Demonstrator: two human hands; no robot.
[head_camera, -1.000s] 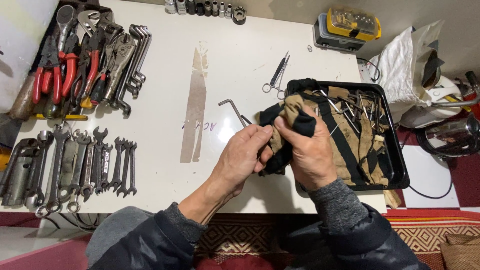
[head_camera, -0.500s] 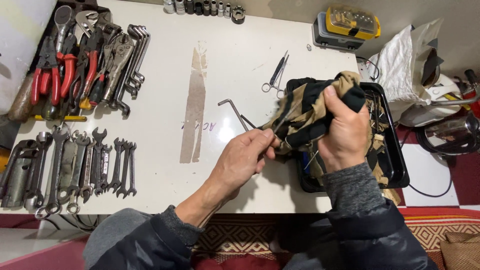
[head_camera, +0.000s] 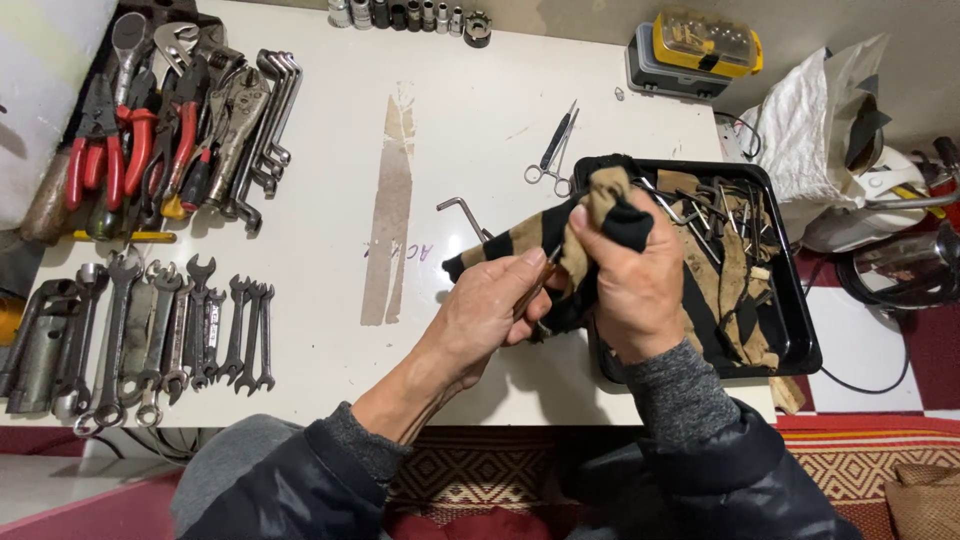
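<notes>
Right now both hands work over the near edge of a white table (head_camera: 480, 150). Right hand (head_camera: 635, 285) grips a bunched black-and-tan striped rag (head_camera: 585, 225), fingers curled tight around the cloth, thumb pressed on top. Rag hangs partly over the left rim of a black tray (head_camera: 800, 330) and partly over the tabletop. Left hand (head_camera: 490, 320) sits just beside the right one, fingers narrow, pinching a thin metal tool (head_camera: 540, 285) whose far end goes into the rag; what kind of tool, cannot tell, mostly hidden by fingers and cloth. Tray holds more of the striped cloth plus a heap of small metal hex keys (head_camera: 715, 205) at its far end. One bent hex key (head_camera: 462, 212) lies on the table just left of the rag. Small scissors (head_camera: 553, 150) lie beyond it, near the tray's far left corner. Row of open-end wrenches (head_camera: 165, 325) along the table's left near side, well apart from the hands. Pliers with red handles (head_camera: 110, 150) and other grips piled at far left. Sockets (head_camera: 405, 14) line the far edge. Yellow and grey case (head_camera: 700, 45) at far right corner. White bag (head_camera: 815, 125) off the table to the right.
</notes>
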